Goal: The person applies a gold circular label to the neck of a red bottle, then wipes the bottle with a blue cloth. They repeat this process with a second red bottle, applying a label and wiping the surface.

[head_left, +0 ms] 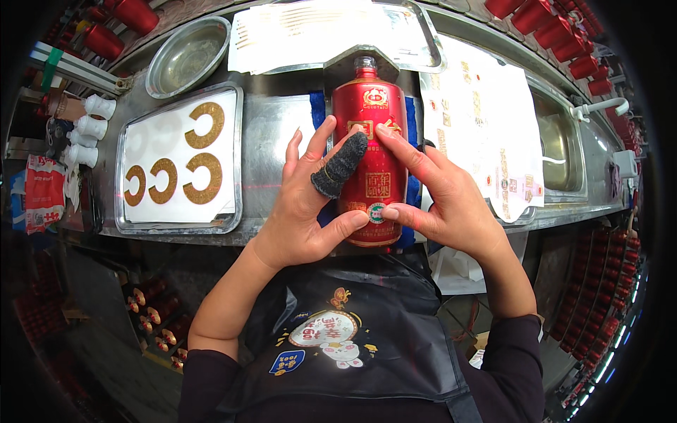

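the left hand (297, 211), fingers spread, and the right hand (455, 203), thumb and forefinger wide apart, touched the front of the red bottle (381, 159), which lay between them, neck pointing away. a metal tray (239, 151) sat left of them.

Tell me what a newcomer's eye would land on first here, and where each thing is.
First, the shiny red bottle in the middle, with the left hand and right hand over its front. Next, the dark grey finger cover on the left index finger. Then the four gold open rings on a white sheet in the metal tray at the left.
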A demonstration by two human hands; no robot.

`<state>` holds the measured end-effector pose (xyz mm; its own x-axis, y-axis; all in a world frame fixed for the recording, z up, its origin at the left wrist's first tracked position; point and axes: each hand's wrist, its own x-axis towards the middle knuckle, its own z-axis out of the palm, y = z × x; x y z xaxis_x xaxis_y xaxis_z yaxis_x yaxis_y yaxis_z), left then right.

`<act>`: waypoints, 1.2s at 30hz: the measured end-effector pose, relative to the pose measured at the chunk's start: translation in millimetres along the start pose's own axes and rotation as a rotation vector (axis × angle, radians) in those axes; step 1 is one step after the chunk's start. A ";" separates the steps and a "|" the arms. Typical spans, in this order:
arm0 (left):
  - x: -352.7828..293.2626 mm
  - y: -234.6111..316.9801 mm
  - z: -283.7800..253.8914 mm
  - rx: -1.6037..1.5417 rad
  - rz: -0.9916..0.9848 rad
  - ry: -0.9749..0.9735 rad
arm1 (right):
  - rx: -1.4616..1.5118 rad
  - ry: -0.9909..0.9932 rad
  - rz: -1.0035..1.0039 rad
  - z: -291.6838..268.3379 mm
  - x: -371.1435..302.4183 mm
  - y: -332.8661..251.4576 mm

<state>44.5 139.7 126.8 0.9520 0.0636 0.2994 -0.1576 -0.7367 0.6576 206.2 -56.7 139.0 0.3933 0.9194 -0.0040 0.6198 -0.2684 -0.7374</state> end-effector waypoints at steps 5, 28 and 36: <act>1.4 2.1 -0.9 0.011 0.006 0.003 | 0.033 -0.042 0.036 -4.4 0.7 2.7; 0.9 2.3 -1.6 -0.008 -0.005 0.008 | 0.099 -0.064 0.005 -7.2 3.6 6.9; 1.1 3.9 -1.9 -0.011 0.004 0.014 | -0.020 -0.043 0.039 -15.4 9.3 -1.8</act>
<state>44.5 138.2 131.0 0.9476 0.0706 0.3116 -0.1641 -0.7293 0.6642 219.2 -52.1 150.8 0.3876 0.9197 -0.0618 0.6185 -0.3092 -0.7224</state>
